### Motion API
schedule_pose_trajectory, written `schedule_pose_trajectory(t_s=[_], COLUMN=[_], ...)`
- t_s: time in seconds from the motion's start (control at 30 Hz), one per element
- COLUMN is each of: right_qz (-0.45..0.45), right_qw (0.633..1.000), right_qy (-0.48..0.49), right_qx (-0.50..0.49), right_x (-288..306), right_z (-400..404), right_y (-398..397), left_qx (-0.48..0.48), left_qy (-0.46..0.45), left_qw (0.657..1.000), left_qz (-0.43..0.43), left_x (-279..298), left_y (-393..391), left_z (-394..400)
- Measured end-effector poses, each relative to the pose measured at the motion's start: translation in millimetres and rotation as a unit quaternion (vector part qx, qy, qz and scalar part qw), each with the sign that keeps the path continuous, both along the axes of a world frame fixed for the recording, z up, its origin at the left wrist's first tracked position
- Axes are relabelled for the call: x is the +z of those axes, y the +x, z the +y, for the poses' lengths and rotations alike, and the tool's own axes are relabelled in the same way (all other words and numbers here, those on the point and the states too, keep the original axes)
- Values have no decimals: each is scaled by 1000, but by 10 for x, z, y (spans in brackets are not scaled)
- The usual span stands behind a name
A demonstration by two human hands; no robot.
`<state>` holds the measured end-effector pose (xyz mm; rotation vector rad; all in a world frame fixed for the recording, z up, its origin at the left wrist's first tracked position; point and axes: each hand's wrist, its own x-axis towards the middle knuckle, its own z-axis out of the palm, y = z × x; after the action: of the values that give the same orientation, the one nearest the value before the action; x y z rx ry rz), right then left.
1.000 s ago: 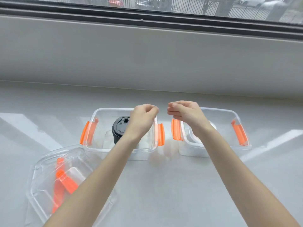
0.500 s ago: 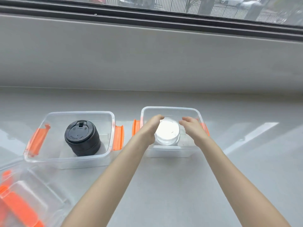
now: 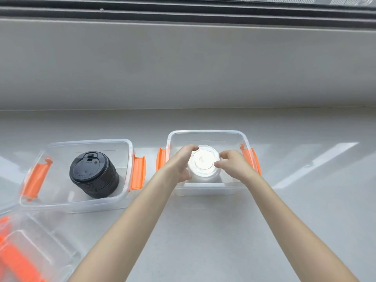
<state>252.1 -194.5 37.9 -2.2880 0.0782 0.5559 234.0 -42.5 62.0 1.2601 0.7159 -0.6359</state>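
Note:
A stack of clear plastic cups or lids stands inside the right clear box with orange clips. My left hand curls round the stack's left side and my right hand pinches its right side, both reaching into the box. A stack of black cup lids stands in the left clear box, untouched.
Clear box lids with orange clips lie at the lower left. A grey sill wall rises behind the boxes, with a window frame above. The grey counter spreads in front of the boxes.
Both hands went from hanging fisted above the boxes down into the right box and closed round the clear stack. The view shifted right and tilted down.

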Motion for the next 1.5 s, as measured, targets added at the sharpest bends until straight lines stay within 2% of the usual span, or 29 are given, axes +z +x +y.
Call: schedule_pose_trajectory(t_s=[0.1, 0.27, 0.37, 0.53, 0.8, 1.03, 1.3, 1.5], right_qz=[27, 136, 149, 181, 175, 164, 71, 136], right_qw=[999, 981, 976, 967, 967, 973, 989, 968], right_qy=[-6, 92, 98, 120, 133, 90, 52, 101], right_qx=[-19, -107, -122, -130, -132, -133, -115, -185], right_x=[-35, -56, -68, -117, -202, -150, 113, 41], right_z=[3, 25, 12, 36, 80, 92, 138, 124], right_y=[28, 142, 219, 255, 236, 236, 206, 85], left_qx=[-10, -61, -92, -85, -36, -42, -68, -121], left_qy=[15, 57, 86, 73, 56, 53, 86, 155], left_qw=[1000, 996, 992, 994, 998, 998, 990, 972], left_qz=[0, -3, -11, -1, 10, -12, -87, -125], left_x=[-26, -53, -73, -102, -193, -181, -16, 23], left_y=[0, 44, 114, 172, 195, 180, 92, 96], left_z=[-1, 5, -13, -70, -24, -31, 68, 96])
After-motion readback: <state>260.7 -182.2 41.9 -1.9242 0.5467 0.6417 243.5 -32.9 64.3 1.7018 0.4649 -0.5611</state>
